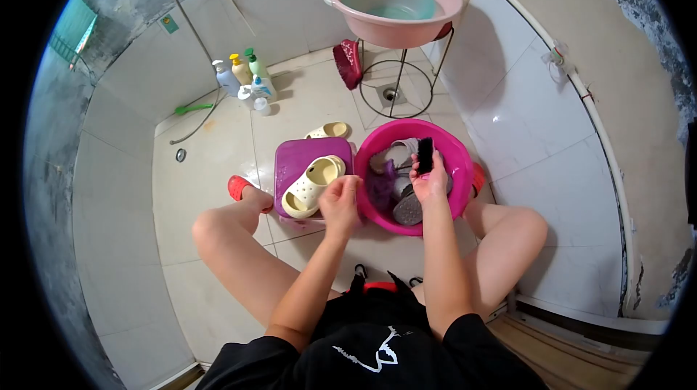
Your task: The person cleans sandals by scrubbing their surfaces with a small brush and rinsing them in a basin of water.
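Note:
My right hand (430,178) grips a scrubbing brush (425,156) with black bristles turned up and a bit of pink handle showing. It is over a bright pink basin (459,165) holding grey clogs (408,210) and a purple item I cannot make out. My left hand (340,200) is closed beside a cream clog (314,185); whatever its fingers hold, if anything, is hidden. That clog lies on a purple stool (289,157). Another cream clog (330,130) is just behind the stool, partly hidden.
Several pump bottles (239,74) stand by the back wall, near a green brush (193,109). A pink washbasin (392,30) sits on a metal stand (393,85) above a floor drain (390,94). A dark red shoe (348,63) leans against the stand. Pipes run along the right wall.

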A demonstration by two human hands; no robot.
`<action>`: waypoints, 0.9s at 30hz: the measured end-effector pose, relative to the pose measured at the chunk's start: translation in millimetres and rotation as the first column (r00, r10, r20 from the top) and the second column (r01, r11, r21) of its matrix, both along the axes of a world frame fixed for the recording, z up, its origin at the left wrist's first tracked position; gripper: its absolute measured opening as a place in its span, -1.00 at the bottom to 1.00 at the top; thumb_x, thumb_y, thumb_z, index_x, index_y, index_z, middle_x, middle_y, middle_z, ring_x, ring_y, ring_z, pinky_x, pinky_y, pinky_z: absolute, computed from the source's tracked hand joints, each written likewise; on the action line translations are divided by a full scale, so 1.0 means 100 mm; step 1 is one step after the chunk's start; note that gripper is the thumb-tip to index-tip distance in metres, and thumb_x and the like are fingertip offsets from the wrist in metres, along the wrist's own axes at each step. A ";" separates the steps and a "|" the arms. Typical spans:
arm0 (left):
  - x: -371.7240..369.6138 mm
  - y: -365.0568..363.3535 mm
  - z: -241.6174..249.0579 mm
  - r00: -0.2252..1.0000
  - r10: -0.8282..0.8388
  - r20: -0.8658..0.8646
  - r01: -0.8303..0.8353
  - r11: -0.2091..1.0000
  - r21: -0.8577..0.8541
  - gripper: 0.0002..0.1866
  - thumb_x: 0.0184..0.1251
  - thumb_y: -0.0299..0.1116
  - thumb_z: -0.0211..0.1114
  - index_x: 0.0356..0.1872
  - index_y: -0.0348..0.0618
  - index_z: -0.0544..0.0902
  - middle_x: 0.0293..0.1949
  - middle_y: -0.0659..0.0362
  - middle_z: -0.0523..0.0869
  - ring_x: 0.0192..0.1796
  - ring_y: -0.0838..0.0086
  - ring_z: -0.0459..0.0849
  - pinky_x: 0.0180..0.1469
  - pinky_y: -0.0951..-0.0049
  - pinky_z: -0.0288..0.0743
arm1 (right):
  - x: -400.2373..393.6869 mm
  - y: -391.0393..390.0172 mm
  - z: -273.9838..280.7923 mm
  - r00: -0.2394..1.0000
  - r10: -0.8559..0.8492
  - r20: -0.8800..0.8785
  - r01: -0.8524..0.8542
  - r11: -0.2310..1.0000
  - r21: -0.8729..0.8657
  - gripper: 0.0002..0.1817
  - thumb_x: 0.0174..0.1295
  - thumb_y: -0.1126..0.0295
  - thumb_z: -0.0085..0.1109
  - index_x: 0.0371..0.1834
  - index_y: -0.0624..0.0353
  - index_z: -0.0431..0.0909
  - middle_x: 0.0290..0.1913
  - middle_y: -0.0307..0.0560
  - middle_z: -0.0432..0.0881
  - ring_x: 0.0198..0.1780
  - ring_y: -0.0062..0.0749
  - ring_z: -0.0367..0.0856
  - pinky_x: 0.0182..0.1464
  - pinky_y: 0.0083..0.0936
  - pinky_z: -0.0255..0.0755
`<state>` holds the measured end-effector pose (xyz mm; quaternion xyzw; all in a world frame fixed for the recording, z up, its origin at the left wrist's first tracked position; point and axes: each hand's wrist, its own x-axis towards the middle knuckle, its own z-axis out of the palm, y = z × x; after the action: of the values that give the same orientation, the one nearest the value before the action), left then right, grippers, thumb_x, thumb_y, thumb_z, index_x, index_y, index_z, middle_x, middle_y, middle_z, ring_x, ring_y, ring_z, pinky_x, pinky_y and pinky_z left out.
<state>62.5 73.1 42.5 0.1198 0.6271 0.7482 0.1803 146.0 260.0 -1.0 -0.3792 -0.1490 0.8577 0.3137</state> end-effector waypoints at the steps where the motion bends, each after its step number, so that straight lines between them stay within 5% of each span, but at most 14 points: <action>1: 0.06 0.14 -0.08 0.999 -0.036 0.004 0.036 0.999 -0.023 -0.79 0.40 -0.39 0.17 -0.28 -0.36 0.65 -0.36 0.17 0.72 -0.27 0.55 0.65 -0.13 0.55 0.52 | -0.02 0.08 -0.12 0.996 0.002 0.085 -0.004 1.000 0.029 -0.63 0.38 0.04 -0.02 -0.04 0.11 0.47 -0.30 -0.14 0.61 -0.45 -0.51 0.48 -0.43 -0.57 0.37; 3: 0.14 0.48 -0.36 0.996 -0.082 -0.035 0.075 0.983 -0.169 -0.78 0.37 -0.39 0.17 -0.27 -0.38 0.65 -0.36 0.12 0.73 -0.27 0.51 0.67 -0.14 0.51 0.53 | -0.07 0.19 -0.41 0.984 -0.023 0.178 0.023 1.000 0.002 -0.66 0.36 0.03 0.00 -0.13 0.08 0.50 -0.37 -0.19 0.61 -0.51 -0.50 0.49 -0.49 -0.61 0.35; 5: 0.17 0.76 -0.82 0.989 -0.109 -0.096 0.072 0.942 -0.328 -0.80 0.33 -0.41 0.16 -0.27 -0.37 0.65 -0.38 0.02 0.73 -0.30 0.29 0.71 -0.16 0.39 0.54 | -0.04 0.25 -0.76 0.898 -0.037 0.438 -0.043 0.984 0.172 -0.68 0.33 0.05 0.07 -0.16 0.07 0.50 -0.40 -0.21 0.58 -0.52 -0.54 0.51 -0.55 -0.62 0.35; 7: 0.20 0.93 -1.21 0.973 -0.214 -0.088 0.120 0.795 -0.595 -0.78 0.28 -0.42 0.16 -0.15 -0.36 0.59 -0.27 -0.08 0.70 -0.15 0.09 0.68 -0.06 0.28 0.53 | 0.06 0.27 -1.06 0.852 -0.019 0.523 -0.063 0.988 0.140 -0.72 0.25 0.12 0.21 -0.16 0.05 0.51 -0.40 -0.28 0.55 -0.50 -0.57 0.52 -0.55 -0.63 0.37; 8: 0.21 0.99 -1.42 0.973 -0.217 -0.081 0.127 0.792 -0.597 -0.78 0.28 -0.42 0.16 -0.15 -0.36 0.59 -0.27 -0.08 0.70 -0.15 0.09 0.68 -0.06 0.28 0.53 | 0.10 0.26 -1.19 0.835 0.010 0.550 -0.088 0.989 0.115 -0.72 0.24 0.14 0.24 -0.12 0.03 0.52 -0.35 -0.29 0.56 -0.47 -0.58 0.53 -0.53 -0.63 0.38; 10: 0.25 1.05 -1.86 0.942 -0.337 -0.006 0.180 0.518 -0.836 -0.69 0.22 -0.45 0.16 -0.02 -0.31 0.50 -0.04 -0.21 0.57 0.02 -0.08 0.58 0.07 0.17 0.48 | 0.21 0.21 -1.45 0.791 0.065 0.608 -0.136 0.988 0.072 -0.69 0.19 0.19 0.30 -0.05 -0.01 0.53 -0.27 -0.33 0.56 -0.41 -0.59 0.53 -0.47 -0.64 0.41; 11: 0.28 1.06 -2.03 0.942 -0.335 0.005 0.186 0.511 -0.839 -0.69 0.22 -0.45 0.16 -0.02 -0.31 0.50 -0.04 -0.21 0.57 0.02 -0.08 0.58 0.07 0.17 0.48 | 0.27 0.17 -1.58 0.765 0.089 0.638 -0.161 0.985 0.055 -0.67 0.17 0.21 0.33 -0.03 -0.03 0.54 -0.23 -0.35 0.56 -0.38 -0.59 0.54 -0.45 -0.64 0.43; 13: 0.33 1.06 -2.32 0.920 -0.328 0.212 0.294 0.224 -0.929 -0.62 0.18 -0.43 0.18 0.05 -0.26 0.45 0.11 -0.30 0.39 0.15 -0.12 0.47 0.16 0.10 0.42 | 0.39 0.08 -1.84 0.734 0.128 0.666 -0.183 0.983 0.013 -0.61 0.08 0.27 0.42 -0.03 0.02 0.55 -0.24 -0.33 0.58 -0.37 -0.53 0.55 -0.37 -0.61 0.46; 14: 0.35 1.07 -2.47 0.884 -0.393 0.251 0.309 0.090 -0.947 -0.64 0.23 -0.41 0.14 0.06 -0.25 0.46 0.17 -0.22 0.36 0.17 -0.09 0.47 0.18 0.07 0.42 | 0.40 0.06 -1.88 0.741 0.128 0.659 -0.207 0.977 0.043 -0.61 0.06 0.29 0.43 -0.05 0.08 0.57 -0.27 -0.32 0.59 -0.39 -0.54 0.55 -0.36 -0.61 0.45; 16: 0.36 1.11 -2.75 0.855 -0.438 0.278 0.318 0.018 -0.948 -0.65 0.28 -0.38 0.09 0.08 -0.23 0.46 0.19 -0.18 0.36 0.19 -0.05 0.46 0.19 0.10 0.42 | 0.37 0.10 -2.09 0.740 0.134 0.659 -0.227 0.972 0.058 -0.61 0.04 0.30 0.45 -0.08 0.13 0.58 -0.30 -0.30 0.60 -0.41 -0.55 0.54 -0.36 -0.61 0.44; 18: 0.37 1.14 -3.03 0.776 -0.545 0.317 0.285 -0.144 -0.948 -0.65 0.40 -0.30 -0.07 0.11 -0.12 0.52 0.23 -0.02 0.41 0.20 0.04 0.49 0.16 0.16 0.45 | 0.36 0.14 -2.27 0.643 0.109 0.758 -0.402 0.890 0.213 -0.65 0.01 0.31 0.47 -0.19 0.25 0.62 -0.37 -0.29 0.61 -0.44 -0.60 0.52 -0.38 -0.62 0.42; 23: 0.15 1.19 -3.25 0.708 -0.574 0.412 0.340 -0.235 -0.911 -0.69 0.28 -0.25 0.08 -0.08 -0.11 0.68 0.07 -0.01 0.63 0.12 0.05 0.57 0.11 0.13 0.49 | 0.32 0.26 -2.45 0.542 0.028 0.840 -0.565 0.752 0.340 -0.70 -0.01 0.26 0.46 -0.43 0.32 0.65 -0.49 -0.20 0.66 -0.46 -0.56 0.56 -0.36 -0.53 0.44; 25: 0.18 1.19 -3.15 0.771 -0.503 0.390 0.381 -0.126 -0.916 -0.66 0.24 -0.18 0.12 -0.12 -0.15 0.69 -0.03 -0.06 0.67 0.02 0.09 0.65 0.09 0.19 0.51 | 0.35 0.24 -2.42 0.526 0.016 0.850 -0.596 0.720 0.355 -0.69 -0.02 0.24 0.45 -0.48 0.31 0.65 -0.52 -0.14 0.68 -0.48 -0.51 0.59 -0.36 -0.48 0.45; 27: 0.11 1.25 -3.22 0.752 -0.485 0.446 0.464 -0.091 -0.881 -0.64 0.21 -0.15 0.14 -0.15 -0.18 0.70 -0.07 -0.07 0.68 -0.01 0.10 0.67 0.09 0.19 0.51 | 0.31 0.27 -2.38 0.367 -0.071 0.928 -0.692 0.645 0.323 -0.61 -0.08 0.13 0.45 -0.59 0.29 0.63 -0.56 0.01 0.67 -0.48 -0.32 0.66 -0.33 -0.37 0.47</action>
<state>73.8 198.3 -280.0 0.1907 0.8678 0.0327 0.4577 177.4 287.3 -239.5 -0.5833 -0.6671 0.4492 0.1138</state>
